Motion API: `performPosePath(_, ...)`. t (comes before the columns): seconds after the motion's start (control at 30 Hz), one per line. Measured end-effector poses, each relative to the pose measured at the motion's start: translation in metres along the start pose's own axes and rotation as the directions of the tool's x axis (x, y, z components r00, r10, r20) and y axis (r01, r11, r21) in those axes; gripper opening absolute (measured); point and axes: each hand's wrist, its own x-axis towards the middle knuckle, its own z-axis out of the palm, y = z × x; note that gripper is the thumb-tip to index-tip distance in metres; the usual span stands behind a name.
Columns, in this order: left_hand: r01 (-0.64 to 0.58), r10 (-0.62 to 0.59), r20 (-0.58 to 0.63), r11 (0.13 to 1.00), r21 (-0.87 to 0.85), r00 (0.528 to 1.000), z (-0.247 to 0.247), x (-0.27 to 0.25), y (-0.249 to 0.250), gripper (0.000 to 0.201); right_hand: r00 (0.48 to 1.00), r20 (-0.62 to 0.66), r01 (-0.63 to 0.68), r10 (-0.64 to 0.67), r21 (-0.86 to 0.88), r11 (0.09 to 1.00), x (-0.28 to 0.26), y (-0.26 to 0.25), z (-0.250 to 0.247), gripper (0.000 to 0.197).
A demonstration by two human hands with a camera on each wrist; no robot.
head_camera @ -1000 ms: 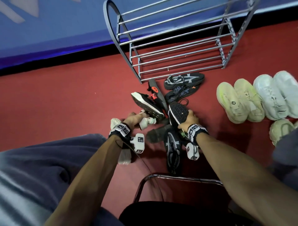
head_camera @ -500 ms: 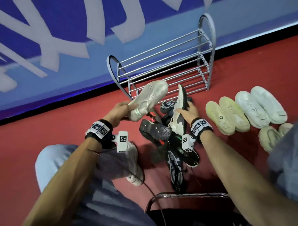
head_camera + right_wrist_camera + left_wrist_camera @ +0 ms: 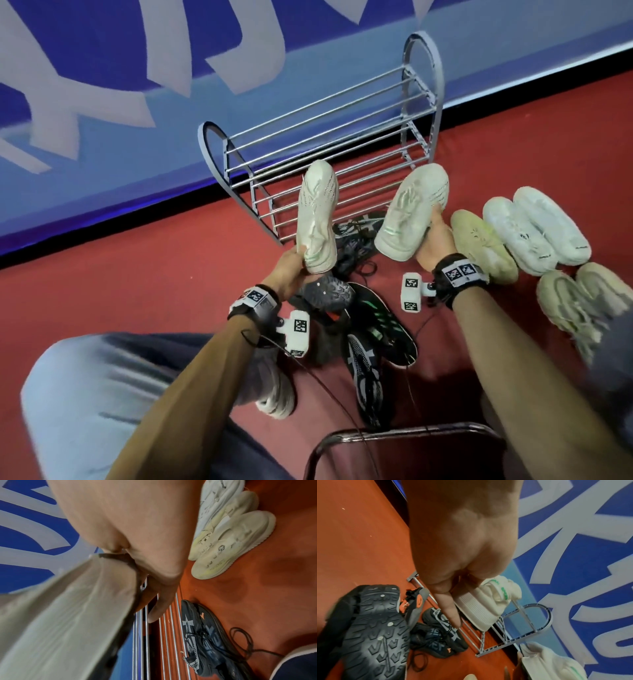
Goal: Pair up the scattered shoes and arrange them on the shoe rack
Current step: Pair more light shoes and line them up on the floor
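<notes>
My left hand grips the heel of a cream sneaker with green marks, toe pointing up toward the grey wire shoe rack. My right hand holds the matching cream sneaker by its side, also raised in front of the rack. In the left wrist view the left hand closes on the cream sneaker's heel, and the second cream sneaker shows at lower right. In the right wrist view the pale sole fills the left half.
Black shoes lie in a pile on the red floor below my hands. Pale shoes stand side by side at the right, with a beige pair nearer. A chair frame and my knee are close.
Both cream sneakers have risen from the pile toward the rack. The right hand's shoe has swung from sole-sideways to upper facing me and shifted right. The head view has tilted up.
</notes>
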Motion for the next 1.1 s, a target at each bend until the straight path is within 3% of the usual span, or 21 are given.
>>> performPosePath(0.23, 0.087, -0.089, -0.083, 0.996, -0.027, 0.993, 0.009, 0.045, -0.031, 0.034, 0.999, 0.039, 0.035, -0.030, -0.150, 0.988, 0.025, 0.033, -0.006, 0.068)
performPosePath(0.3, 0.124, -0.127, -0.135, 0.992, -0.033, 0.983, 0.017, 0.058, -0.045, 0.033, 0.998, -0.019, 0.047, -0.052, -0.212, 0.976, 0.036, 0.050, -0.010, 0.075)
performPosePath(0.4, 0.243, -0.251, -0.165, 0.968, -0.065, 0.954, 0.025, 0.071, -0.076, 0.030, 0.985, -0.157, -0.003, -0.070, -0.421, 0.907, 0.049, 0.075, -0.022, 0.083)
performPosePath(0.5, 0.359, -0.340, -0.149, 0.925, 0.124, 0.929, 0.028, 0.074, -0.116, 0.035, 0.987, -0.153, -0.062, -0.049, -0.642, 0.764, 0.040, 0.103, -0.041, 0.062)
performPosePath(0.57, 0.329, -0.281, -0.173, 0.847, 0.417, 0.944, 0.031, 0.075, -0.137, 0.039, 0.990, -0.139, -0.099, -0.012, -0.765, 0.637, 0.033, 0.130, -0.062, 0.052)
performPosePath(0.67, 0.232, -0.165, -0.164, 0.666, 0.709, 0.973, 0.033, 0.083, -0.142, 0.036, 0.986, -0.165, -0.159, 0.029, -0.862, 0.481, 0.026, 0.169, -0.094, 0.055)
performPosePath(0.8, 0.237, -0.101, -0.216, 0.500, 0.833, 0.971, 0.043, 0.096, -0.129, 0.053, 0.983, -0.154, -0.180, 0.098, -0.903, 0.391, 0.028, 0.182, -0.109, 0.057)
performPosePath(0.87, 0.182, 0.029, -0.222, 0.471, 0.863, 0.975, 0.054, 0.097, -0.130, 0.069, 0.979, -0.162, -0.197, 0.124, -0.912, 0.359, 0.036, 0.176, -0.106, 0.048)
performPosePath(0.93, 0.101, 0.100, -0.153, 0.399, 0.911, 0.983, 0.064, 0.093, -0.132, 0.076, 0.977, -0.167, -0.204, 0.133, -0.911, 0.359, 0.043, 0.172, -0.103, 0.043)
performPosePath(1.03, 0.103, 0.103, -0.154, 0.386, 0.917, 0.983, 0.070, 0.096, -0.129, 0.073, 0.971, -0.210, -0.238, 0.112, -0.883, 0.404, 0.049, 0.169, -0.098, 0.048)
performPosePath(1.1, 0.135, 0.076, -0.165, 0.299, 0.945, 0.983, 0.068, 0.101, -0.123, 0.074, 0.962, -0.260, -0.269, 0.079, -0.865, 0.424, 0.052, 0.171, -0.096, 0.048)
